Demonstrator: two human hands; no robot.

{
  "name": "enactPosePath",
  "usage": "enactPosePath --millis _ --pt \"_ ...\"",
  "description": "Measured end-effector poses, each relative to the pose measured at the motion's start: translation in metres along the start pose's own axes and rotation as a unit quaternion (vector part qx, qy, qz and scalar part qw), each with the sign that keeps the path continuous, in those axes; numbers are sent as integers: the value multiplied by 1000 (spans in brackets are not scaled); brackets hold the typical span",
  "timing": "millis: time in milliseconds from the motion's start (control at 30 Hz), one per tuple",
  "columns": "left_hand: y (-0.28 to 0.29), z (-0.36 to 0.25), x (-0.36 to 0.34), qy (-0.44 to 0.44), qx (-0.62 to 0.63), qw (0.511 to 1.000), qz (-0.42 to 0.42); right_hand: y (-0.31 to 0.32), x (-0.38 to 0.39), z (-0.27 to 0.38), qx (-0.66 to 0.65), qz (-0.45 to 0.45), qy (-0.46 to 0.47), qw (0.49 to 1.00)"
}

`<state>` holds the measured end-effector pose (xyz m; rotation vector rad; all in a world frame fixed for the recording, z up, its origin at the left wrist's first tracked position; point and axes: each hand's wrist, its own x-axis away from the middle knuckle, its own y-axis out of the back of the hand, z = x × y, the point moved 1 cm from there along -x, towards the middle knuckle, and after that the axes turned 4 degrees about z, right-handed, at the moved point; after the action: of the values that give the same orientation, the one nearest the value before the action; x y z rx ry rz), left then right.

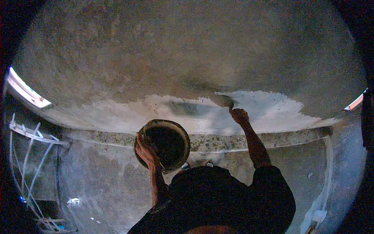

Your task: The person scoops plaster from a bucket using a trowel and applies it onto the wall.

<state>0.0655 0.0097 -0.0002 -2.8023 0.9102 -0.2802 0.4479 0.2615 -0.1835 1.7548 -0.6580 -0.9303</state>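
Centre-right, a trowel (223,101) is gripped by the closed right hand (239,116); centre-left, a basin (186,137) is clasped by the part-curled left hand (147,151). Spillage could be caused by tilting.

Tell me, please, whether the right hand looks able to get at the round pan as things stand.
Probably yes: nothing visible stands between the right hand and the round pan, which the left hand holds with its mouth uncovered, though the right hand grips a trowel.
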Motion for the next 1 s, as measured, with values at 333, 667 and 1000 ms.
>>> enactPosePath --millis 333,667,1000 --pt "0 -1 7 -52 -61 997 -20 70 -21 31 39 -57 67 995" --pt "12 17 -14 49 4 998 35 7 -7 27 -79 83 -81 990" --pt "18 26 -12 -80 -96 992 23 89 -41 32 84 -132 46 987"
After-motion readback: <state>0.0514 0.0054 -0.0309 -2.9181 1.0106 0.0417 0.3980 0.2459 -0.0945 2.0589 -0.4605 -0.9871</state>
